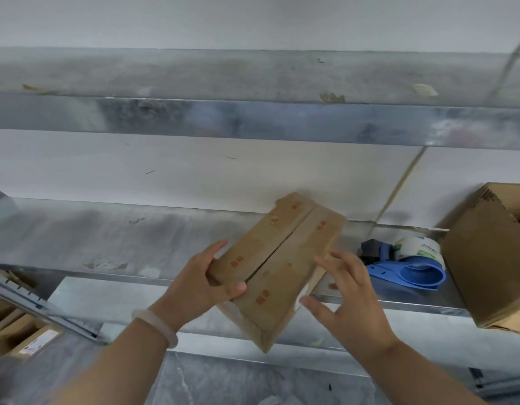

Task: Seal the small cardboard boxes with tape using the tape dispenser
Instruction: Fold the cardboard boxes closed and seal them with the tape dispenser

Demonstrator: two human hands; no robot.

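- Nearest the camera, the left hand [200,282], with a pale bracelet [159,325] on its wrist, grips the near-left end of the small box [282,258]. The thumb is clamped down on top and the fingers are curled round the end.
- The right hand [352,296] is at the box's right edge. Its fingers [348,263] are spread apart and fairly straight, with the tips touching the cardboard but not wrapped round it.
- The small box is held in the air over the front lip of the metal shelf [106,238], tilted. Its long axis runs diagonally from near-left to far-right.
- It's flat plain brown cardboard. The two top flaps are folded shut with a dark slit between them along the length, and there are little red printed marks near the corners. I can't see any tape on that seam.
- Down at the lower left are some labelled boxes [33,340].
- Just right of the small box, a blue tape dispenser [408,270] lies on the shelf with a roll of tape [419,249] in it.
- Further right there's a big box [487,258], also on the shelf.
- Behind everything is a white wall [194,165].
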